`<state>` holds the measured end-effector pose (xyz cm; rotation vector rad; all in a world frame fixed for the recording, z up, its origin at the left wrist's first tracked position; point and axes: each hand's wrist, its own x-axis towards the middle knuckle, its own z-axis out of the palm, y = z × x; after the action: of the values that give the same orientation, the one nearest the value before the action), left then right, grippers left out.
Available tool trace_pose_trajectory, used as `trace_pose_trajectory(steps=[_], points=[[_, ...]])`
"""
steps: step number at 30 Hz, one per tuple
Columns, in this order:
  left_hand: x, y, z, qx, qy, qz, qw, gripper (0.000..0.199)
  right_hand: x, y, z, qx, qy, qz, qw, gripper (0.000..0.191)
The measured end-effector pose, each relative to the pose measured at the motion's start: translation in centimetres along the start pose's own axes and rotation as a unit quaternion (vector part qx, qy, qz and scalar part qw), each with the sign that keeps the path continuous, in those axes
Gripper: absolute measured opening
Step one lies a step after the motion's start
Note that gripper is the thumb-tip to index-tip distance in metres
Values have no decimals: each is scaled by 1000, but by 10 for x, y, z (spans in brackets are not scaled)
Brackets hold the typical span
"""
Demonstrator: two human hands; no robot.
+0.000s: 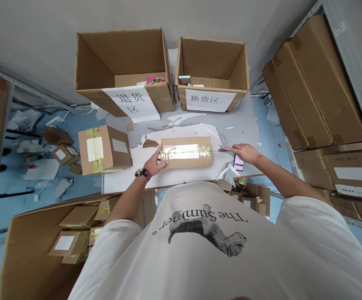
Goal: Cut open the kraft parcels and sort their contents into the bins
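well, a single head view, tipped down over the work: a long tan cardboard box [186,152] lying flat near the front of a pale grey tabletop [243,125], its top banded with shiny clear tape over a white label. left hand [157,160] on the box's left end, fingers [160,152] spread apart and pressing on the cardboard, not clamped, with a multicoloured beaded watch [143,174] on the wrist. right hand [246,153] just off the box's right end, fingers [232,148] stretched out and close together at the end of a slim red-and-black tool [221,150], though any actual pinch too small to tell. just below that hand, a dark smartphone with a red-and-white screen [238,162]. to the left, a second tan cardboard box [104,149] with yellowish tape and white labels, standing apart. behind, two open cardboard cartons, one with a white 退货区 sign [131,103] and a pink printed package [156,80] inside, the other with a white 换货区 sign [210,100]. torn white paper scraps [181,135] under and around the long box. on the right, large sealed cartons [313,85] stacked on a metal shelf. lower left, a big carton [43,258] holding small taped boxes [78,217]. at the bottom, a white t-shirt [199,246] with a camel print and "the summer".
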<state>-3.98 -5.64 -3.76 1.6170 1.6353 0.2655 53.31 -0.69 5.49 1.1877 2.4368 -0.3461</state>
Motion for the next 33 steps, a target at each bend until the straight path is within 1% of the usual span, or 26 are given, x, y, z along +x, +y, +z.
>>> trace_pose_trajectory(steps=[3,7,10,13,16,18,21,26,30,33], points=[[1,0,4,-16,7,5,1000,128,-1,-10,6,40,8,41,998,74],[3,-3,14,-61,3,28,998,127,0,-40,14,67,2,132,989,67],[5,-8,21,-98,-2,47,994,128,0,-58,13,72,-3,174,982,66],[6,-11,28,-132,1,63,989,127,-5,-65,7,69,7,209,975,57],[8,-14,35,-154,8,75,985,127,-15,-65,1,36,18,243,969,50],[9,-17,40,-164,6,79,983,128,-22,-68,-1,15,21,255,966,50],[11,-21,46,-179,8,83,980,127,-29,-79,0,7,21,278,960,52],[15,-23,51,-183,28,90,979,127,-26,-101,7,21,8,314,949,53],[16,-22,45,-181,22,94,979,122,-20,-105,12,37,5,307,951,65],[14,-27,33,-166,17,90,982,117,-12,-104,13,53,9,294,954,64]])
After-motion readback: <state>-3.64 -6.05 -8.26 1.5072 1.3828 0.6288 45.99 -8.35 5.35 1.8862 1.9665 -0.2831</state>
